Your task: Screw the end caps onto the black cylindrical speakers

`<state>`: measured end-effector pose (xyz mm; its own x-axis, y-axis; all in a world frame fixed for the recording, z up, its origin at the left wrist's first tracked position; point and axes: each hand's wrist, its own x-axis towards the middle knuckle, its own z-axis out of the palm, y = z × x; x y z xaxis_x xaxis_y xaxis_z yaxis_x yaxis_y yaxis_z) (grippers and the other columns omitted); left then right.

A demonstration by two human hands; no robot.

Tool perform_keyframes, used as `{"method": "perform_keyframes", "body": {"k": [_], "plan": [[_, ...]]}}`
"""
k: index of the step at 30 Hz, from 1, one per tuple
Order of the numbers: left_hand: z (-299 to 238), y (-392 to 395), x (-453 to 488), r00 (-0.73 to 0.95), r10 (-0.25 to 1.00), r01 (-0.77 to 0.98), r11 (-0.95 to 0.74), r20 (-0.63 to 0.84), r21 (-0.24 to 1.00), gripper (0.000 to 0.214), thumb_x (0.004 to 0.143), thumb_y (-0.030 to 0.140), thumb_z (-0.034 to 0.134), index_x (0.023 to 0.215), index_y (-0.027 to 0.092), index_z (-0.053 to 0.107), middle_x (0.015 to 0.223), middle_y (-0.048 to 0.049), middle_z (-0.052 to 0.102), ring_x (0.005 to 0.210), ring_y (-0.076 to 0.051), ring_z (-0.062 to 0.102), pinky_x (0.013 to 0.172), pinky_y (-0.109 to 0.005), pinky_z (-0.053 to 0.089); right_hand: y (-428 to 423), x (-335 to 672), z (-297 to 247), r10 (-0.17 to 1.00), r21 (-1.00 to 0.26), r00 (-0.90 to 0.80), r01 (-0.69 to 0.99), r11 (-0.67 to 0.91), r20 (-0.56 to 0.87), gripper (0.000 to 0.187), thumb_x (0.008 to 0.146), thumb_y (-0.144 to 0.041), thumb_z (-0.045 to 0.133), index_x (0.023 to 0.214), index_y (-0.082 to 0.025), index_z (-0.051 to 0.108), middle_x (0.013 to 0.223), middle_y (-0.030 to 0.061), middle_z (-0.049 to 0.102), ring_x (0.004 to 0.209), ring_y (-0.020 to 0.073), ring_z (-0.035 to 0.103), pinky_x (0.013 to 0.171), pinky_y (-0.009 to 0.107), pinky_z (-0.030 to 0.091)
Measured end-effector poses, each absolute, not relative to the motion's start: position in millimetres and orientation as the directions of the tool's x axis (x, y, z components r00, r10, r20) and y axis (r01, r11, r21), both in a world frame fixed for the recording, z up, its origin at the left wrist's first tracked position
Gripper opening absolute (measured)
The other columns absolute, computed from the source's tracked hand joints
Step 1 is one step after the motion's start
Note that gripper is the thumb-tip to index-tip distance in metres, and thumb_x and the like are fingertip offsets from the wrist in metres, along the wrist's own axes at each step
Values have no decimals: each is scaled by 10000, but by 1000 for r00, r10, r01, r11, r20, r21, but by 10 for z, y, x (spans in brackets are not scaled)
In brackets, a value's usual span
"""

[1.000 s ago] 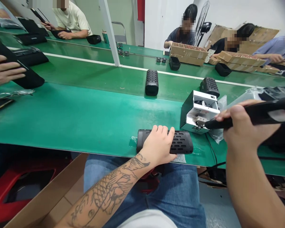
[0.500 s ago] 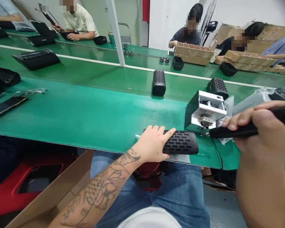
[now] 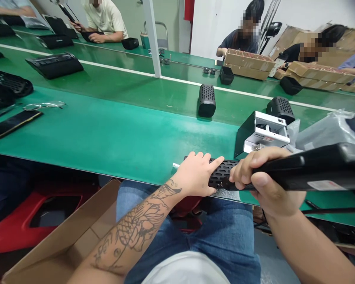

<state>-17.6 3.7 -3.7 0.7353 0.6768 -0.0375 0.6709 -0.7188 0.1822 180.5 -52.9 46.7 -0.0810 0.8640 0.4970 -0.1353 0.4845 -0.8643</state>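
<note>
A black speaker housing with slotted holes lies on the green bench near its front edge. My left hand grips it across the top, thumb at the near side and fingers at the far side. In my right hand is a black electric screwdriver, held level with its tip at the housing's near edge, beside my left thumb. My hand and the tool cover the housing's right end. Just behind them stands a black and white screw feeder, its front partly hidden.
Two more perforated housings stand beyond on the bench. Plastic wrap lies at right; a phone and glasses at left. A white post rises behind. Several co-workers sit opposite, near cardboard boxes.
My right hand has brought the screwdriver left from the screw feeder to the housing's near edge. My left hand keeps its grip on the housing. The view has shifted slightly.
</note>
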Motion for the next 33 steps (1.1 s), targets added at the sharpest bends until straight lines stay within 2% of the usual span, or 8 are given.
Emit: {"method": "perform_keyframes", "body": {"k": [4, 10, 15, 24, 27, 30, 31, 33], "plan": [[-14, 44, -176, 733, 679, 672, -713, -43, 200, 1028, 926, 612, 833, 1808, 214, 484, 1428, -184, 739, 1228, -424, 721, 1031, -540, 526, -495, 1831, 399, 864, -878, -155, -93, 469, 479, 233, 1048, -394, 934, 1068, -269, 738, 743, -19, 729, 591, 200, 728, 623, 373, 651], [-10, 41, -177, 737, 675, 663, -713, -34, 225, 896, 923, 572, 818, 1707, 209, 584, 1379, -181, 753, 1212, -430, 727, 994, -536, 535, -459, 1772, 380, 876, -890, -161, -100, 444, 455, 285, 1020, -405, 962, 1012, -263, 715, 717, -32, 681, 567, 177, 668, 625, 369, 640], [-25, 41, -171, 738, 675, 660, -716, -15, 230, 907, 910, 569, 823, 1703, 204, 575, 1358, -179, 756, 1204, -423, 732, 996, -533, 544, -459, 1750, 409, 858, -883, -211, -137, 449, 469, 256, 1025, -348, 938, 982, -261, 701, 677, -45, 657, 530, 163, 630, 606, 355, 618], [-49, 40, -161, 728, 686, 667, -708, 2, 231, 861, 931, 579, 805, 1681, 211, 599, 1318, -178, 770, 1158, -417, 744, 973, -538, 555, -467, 1795, 293, 843, -890, -284, -124, 439, 456, 202, 1027, -231, 914, 1036, -272, 717, 767, -37, 711, 609, 164, 681, 674, 357, 630], [-56, 44, -162, 729, 685, 670, -710, -10, 218, 947, 921, 596, 813, 1744, 212, 545, 1356, -183, 763, 1181, -416, 738, 1004, -546, 550, -480, 1824, 374, 840, -886, -281, -133, 445, 464, 173, 1018, -249, 920, 1064, -270, 754, 771, -34, 736, 602, 168, 695, 661, 357, 647], [-71, 42, -161, 732, 682, 670, -714, -17, 204, 1031, 910, 598, 822, 1799, 201, 485, 1395, -187, 751, 1204, -419, 728, 1034, -560, 547, -389, 1936, 549, 836, -837, -98, -165, 521, 540, 174, 989, -324, 937, 1048, -255, 788, 706, -45, 723, 508, 169, 666, 572, 352, 649], [-75, 38, -157, 731, 682, 671, -714, -18, 201, 1040, 910, 596, 823, 1805, 194, 478, 1394, -187, 750, 1210, -421, 726, 1040, -563, 547, -324, 2007, 602, 823, -814, 34, -128, 566, 567, 170, 967, -310, 933, 1030, -246, 789, 677, -52, 711, 480, 172, 653, 553, 353, 649], [-75, 21, -138, 729, 684, 675, -710, -29, 204, 1044, 918, 598, 823, 1809, 179, 476, 1383, -186, 748, 1217, -424, 725, 1048, -566, 549, -153, 2199, 658, 720, -771, 316, 62, 634, 618, 128, 921, -248, 899, 960, -227, 779, 635, -57, 689, 468, 177, 646, 551, 348, 645]]}}
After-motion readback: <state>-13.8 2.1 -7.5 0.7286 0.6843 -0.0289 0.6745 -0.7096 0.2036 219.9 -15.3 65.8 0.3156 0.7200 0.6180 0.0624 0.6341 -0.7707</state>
